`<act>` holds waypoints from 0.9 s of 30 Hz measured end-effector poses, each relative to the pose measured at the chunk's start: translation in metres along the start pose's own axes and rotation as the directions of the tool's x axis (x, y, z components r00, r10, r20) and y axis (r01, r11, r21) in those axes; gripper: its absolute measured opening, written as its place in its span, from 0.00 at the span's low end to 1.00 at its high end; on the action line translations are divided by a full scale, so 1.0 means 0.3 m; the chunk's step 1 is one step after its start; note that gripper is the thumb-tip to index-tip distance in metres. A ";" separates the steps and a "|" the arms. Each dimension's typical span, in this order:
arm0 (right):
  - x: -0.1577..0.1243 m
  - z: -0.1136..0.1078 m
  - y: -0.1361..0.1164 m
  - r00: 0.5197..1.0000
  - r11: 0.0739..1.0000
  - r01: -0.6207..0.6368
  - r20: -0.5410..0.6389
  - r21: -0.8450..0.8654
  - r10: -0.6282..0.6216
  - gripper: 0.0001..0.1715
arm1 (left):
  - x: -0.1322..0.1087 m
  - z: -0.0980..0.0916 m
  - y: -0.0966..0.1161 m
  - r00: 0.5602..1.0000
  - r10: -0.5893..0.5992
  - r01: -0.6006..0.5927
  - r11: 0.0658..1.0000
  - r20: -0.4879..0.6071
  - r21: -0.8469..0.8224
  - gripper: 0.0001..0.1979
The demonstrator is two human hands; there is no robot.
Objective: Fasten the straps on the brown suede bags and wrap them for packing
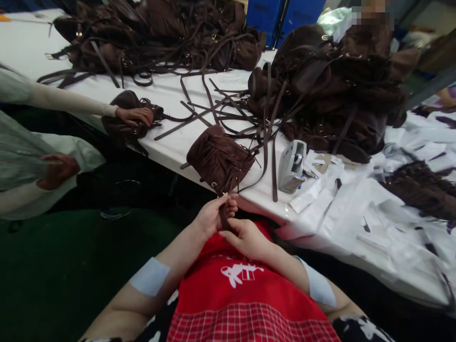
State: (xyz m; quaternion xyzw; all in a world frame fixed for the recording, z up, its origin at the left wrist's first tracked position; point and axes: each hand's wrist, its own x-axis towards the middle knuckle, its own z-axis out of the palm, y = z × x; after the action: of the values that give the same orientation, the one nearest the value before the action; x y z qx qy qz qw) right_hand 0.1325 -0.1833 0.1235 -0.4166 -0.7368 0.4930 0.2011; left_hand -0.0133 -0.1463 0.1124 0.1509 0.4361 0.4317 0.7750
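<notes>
A brown fringed suede bag lies at the near edge of the white table. A dark strap hangs from it down toward my lap. My left hand is closed around that strap just below the table edge. Right beside it, my right hand pinches the same strap a little lower, fingers curled. Both hands sit above my red apron.
Piles of brown bags and loose straps cover the table's far side. A grey tape dispenser and white paper slips lie to the right. At left, another person's hand rests on a brown bag.
</notes>
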 end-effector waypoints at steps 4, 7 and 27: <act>-0.026 -0.033 0.001 0.993 0.998 0.055 -0.101 0.026 -0.052 0.09 | -0.110 0.003 0.069 0.892 0.449 -0.395 0.727 0.047 0.562 0.15; -0.029 -0.104 -0.040 0.909 0.975 0.186 -0.357 -0.117 -0.216 0.14 | -0.230 0.018 0.188 0.832 0.510 -0.451 0.390 0.219 0.803 0.18; 0.019 -0.182 -0.151 0.835 0.925 0.380 -0.422 -0.025 -0.354 0.12 | -0.348 0.125 0.282 0.830 0.140 -0.542 -0.023 0.540 0.840 0.17</act>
State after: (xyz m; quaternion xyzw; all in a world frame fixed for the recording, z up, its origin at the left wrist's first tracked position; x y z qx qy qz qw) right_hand 0.1490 -0.1558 0.1871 -0.3572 -0.7273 0.3663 0.4574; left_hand -0.0542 -0.1753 0.2426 0.7962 0.4331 0.1735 0.3852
